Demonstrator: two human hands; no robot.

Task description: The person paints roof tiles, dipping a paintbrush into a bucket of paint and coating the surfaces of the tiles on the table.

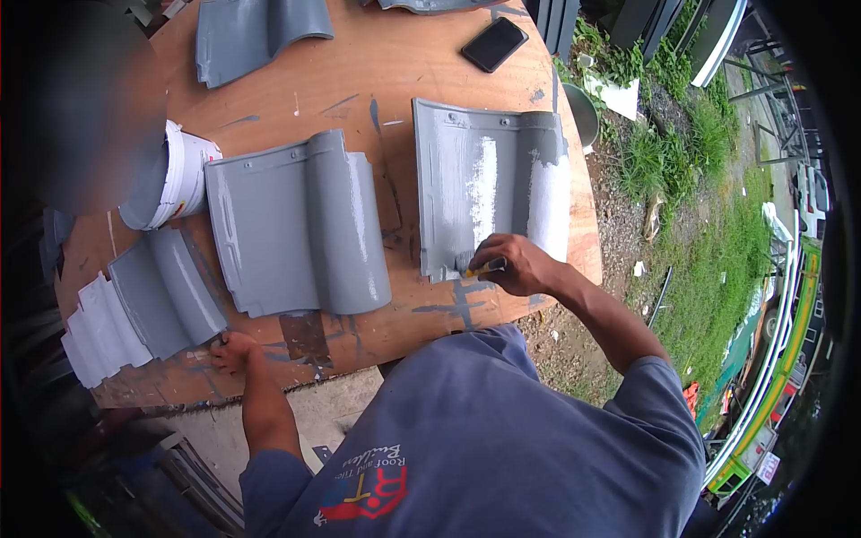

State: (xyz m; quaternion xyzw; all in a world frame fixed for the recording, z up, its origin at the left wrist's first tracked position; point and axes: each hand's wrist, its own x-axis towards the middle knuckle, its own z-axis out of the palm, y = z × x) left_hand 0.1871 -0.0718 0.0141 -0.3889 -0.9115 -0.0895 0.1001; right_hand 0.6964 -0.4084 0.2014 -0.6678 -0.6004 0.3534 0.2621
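My right hand (513, 265) is closed around a brush with a yellow handle (489, 266), its tip at the lower left edge of a grey curved tile (448, 170). White streaks run along that tile's middle and right-hand curve. My left hand (233, 351) rests at the table's near edge, fingers slightly apart, touching the corner of a smaller grey tile (166, 287). Between the hands lies another grey tile (278, 229). A white bucket (188, 170) stands beside it, and stacked whitish pieces (103, 332) lie at the far left.
More grey tiles (256, 36) and a black phone (494, 45) lie at the far side of the wooden table (359, 117). A large blurred shape covers the upper left. Grass (700, 287), gravel and a green vehicle (731, 475) are at the right.
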